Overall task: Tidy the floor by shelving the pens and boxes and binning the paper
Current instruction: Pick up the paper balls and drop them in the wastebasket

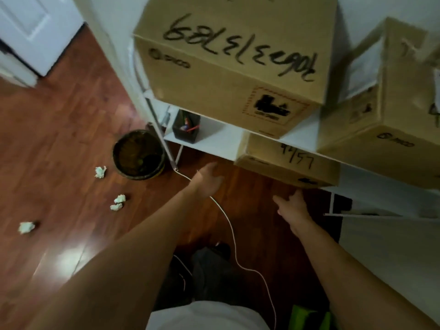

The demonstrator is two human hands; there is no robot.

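On the lower shelf, the box marked "57" sits beyond the empty, loose-fingered left hand and right hand.

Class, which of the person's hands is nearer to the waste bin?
Left. The left hand hangs just right of the bin; the right hand is farther right, below the small box.

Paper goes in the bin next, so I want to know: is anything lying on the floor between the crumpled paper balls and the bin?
Nothing visible does. The nearest paper ball lies just left of the bin on bare floor, and the pair and the far one also have open floor towards it. The white cable runs right of the bin.
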